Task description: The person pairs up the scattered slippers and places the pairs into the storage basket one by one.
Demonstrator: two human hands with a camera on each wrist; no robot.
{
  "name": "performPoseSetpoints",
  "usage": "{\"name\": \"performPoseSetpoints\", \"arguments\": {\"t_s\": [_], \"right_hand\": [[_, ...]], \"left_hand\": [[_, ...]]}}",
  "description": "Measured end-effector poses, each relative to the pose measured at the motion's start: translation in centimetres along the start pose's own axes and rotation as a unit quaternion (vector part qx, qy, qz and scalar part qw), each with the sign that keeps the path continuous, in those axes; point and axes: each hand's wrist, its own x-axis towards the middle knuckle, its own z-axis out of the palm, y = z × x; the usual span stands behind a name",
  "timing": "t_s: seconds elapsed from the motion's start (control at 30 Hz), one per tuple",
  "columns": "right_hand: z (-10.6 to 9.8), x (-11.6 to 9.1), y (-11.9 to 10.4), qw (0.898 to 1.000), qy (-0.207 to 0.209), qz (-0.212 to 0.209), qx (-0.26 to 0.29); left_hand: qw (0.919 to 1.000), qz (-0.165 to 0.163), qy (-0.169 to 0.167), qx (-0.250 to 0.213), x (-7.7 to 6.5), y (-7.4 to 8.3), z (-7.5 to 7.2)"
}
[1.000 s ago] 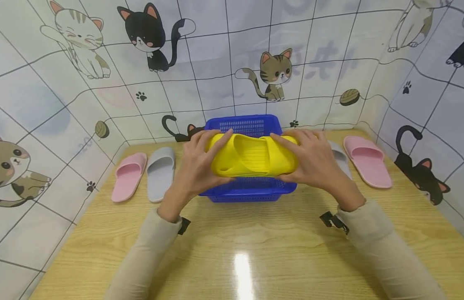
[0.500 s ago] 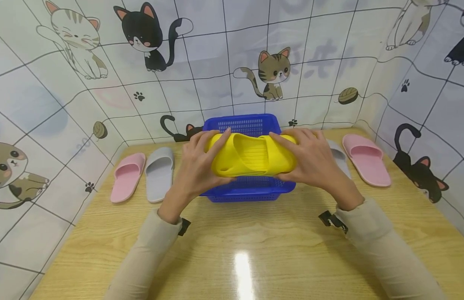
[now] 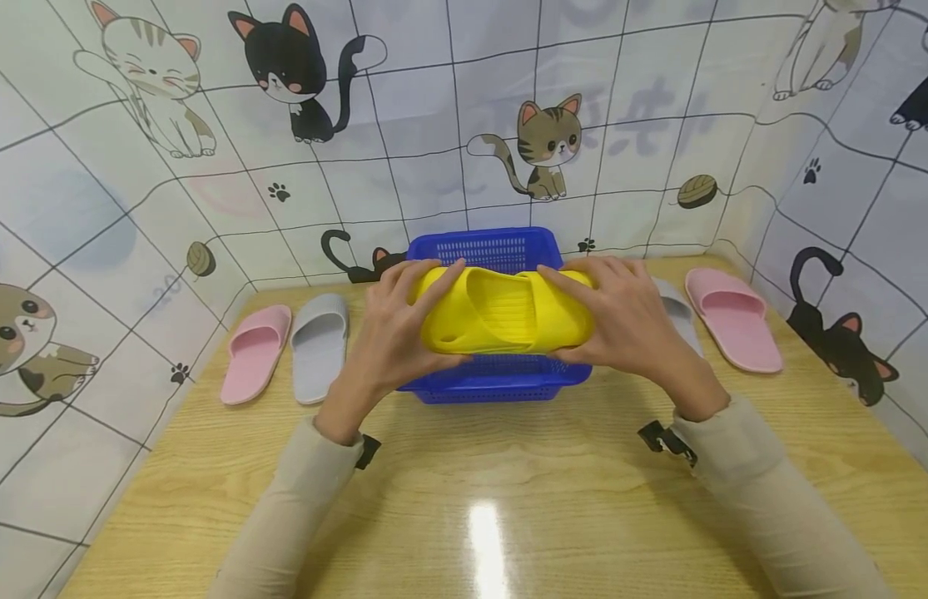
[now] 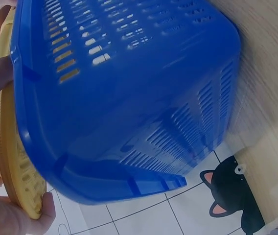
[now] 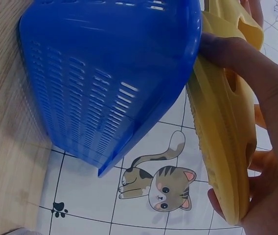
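Bright yellow moulded footwear (image 3: 501,312) is grasped, we see, by curled fingers of left hand (image 3: 398,323) and right hand (image 3: 630,320), seemingly for balance, with a blue slotted plastic basket (image 3: 486,384) below them.

Both ends of the yellow footwear (image 3: 504,312) are partly covered by the left hand (image 3: 394,324) and right hand (image 3: 627,314). The footwear masks the centre of the blue basket (image 3: 493,389), whose top is cropped in both wrist views. The right hand obscures part of a grey slipper (image 3: 681,314). Sleeves (image 3: 778,499) exit the head view's lower border. Lettering (image 3: 643,116) on the back wall is too blurred to read.
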Motion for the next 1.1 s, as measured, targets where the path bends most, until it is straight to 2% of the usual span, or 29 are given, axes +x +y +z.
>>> {"name": "performPoseSetpoints", "arguments": {"t_s": [0.5,0.83,1.1], "right_hand": [[-0.11,0.03,-0.04,1.0,0.006,-0.002,0.001],[-0.22,0.13,-0.26,1.0,0.002,-0.004,0.009],[-0.09,0.13,-0.49,1.0,0.01,-0.003,0.011]], "left_hand": [[0.9998,-0.017,0.0,0.007,0.14,0.8,0.09],[0.9999,-0.009,0.001,-0.014,0.21,0.53,0.01],[0.9999,-0.01,-0.001,-0.01,0.08,0.67,0.04]]}}
